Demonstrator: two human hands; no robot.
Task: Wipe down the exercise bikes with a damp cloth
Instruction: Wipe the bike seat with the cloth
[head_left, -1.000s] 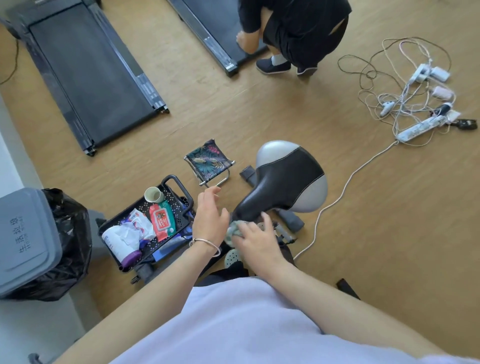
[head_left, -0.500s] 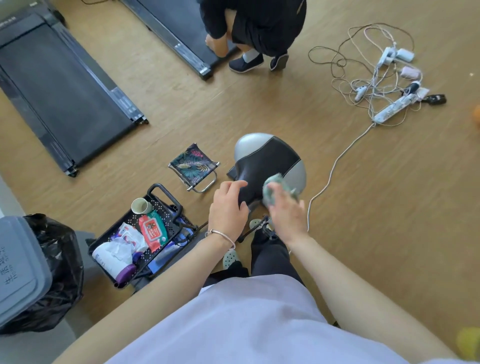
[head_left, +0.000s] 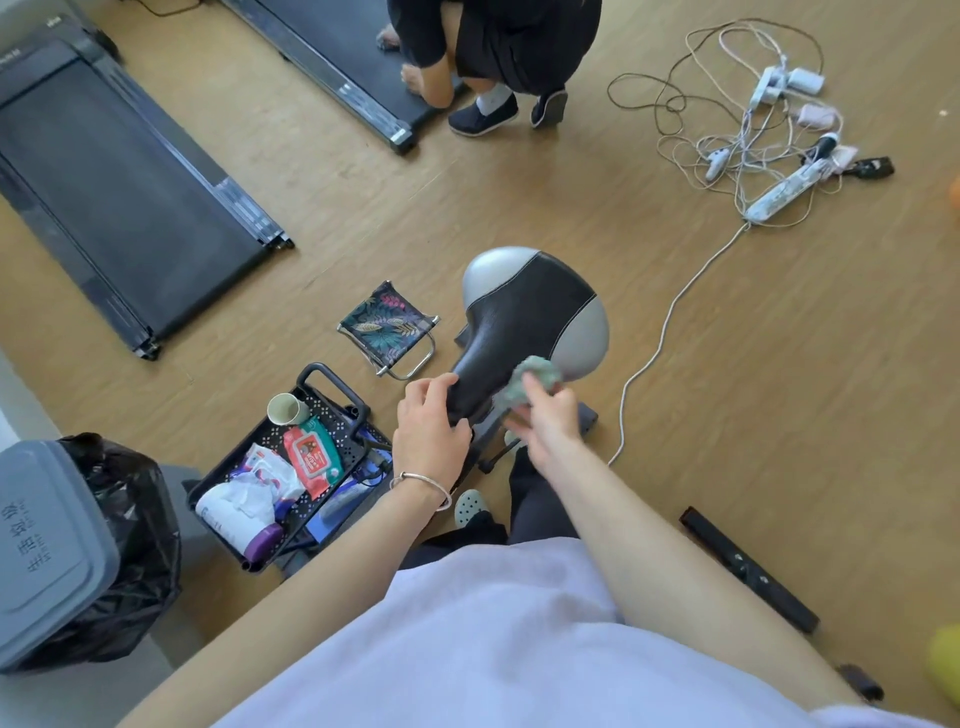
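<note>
Cloth (head_left: 535, 382) in right hand (head_left: 546, 427); left hand (head_left: 428, 431) on saddle (head_left: 524, 312)

Whatever carries the saddle (head_left: 524, 312) is mostly hidden beneath it and behind both hands. The cloth (head_left: 535, 382) and the right hand (head_left: 548, 423) gripping it are blurred, so single fingers are hard to tell apart. The left hand (head_left: 428, 431) covers the saddle's narrow end. The crouching person (head_left: 498, 41) is cut off by the top edge, and the grey bin (head_left: 47, 545) by the left edge. A yellow-green thing (head_left: 945, 660) at the lower right edge is blurred beyond telling. The print on the wipes pack (head_left: 311, 457) is too small to read.
</note>
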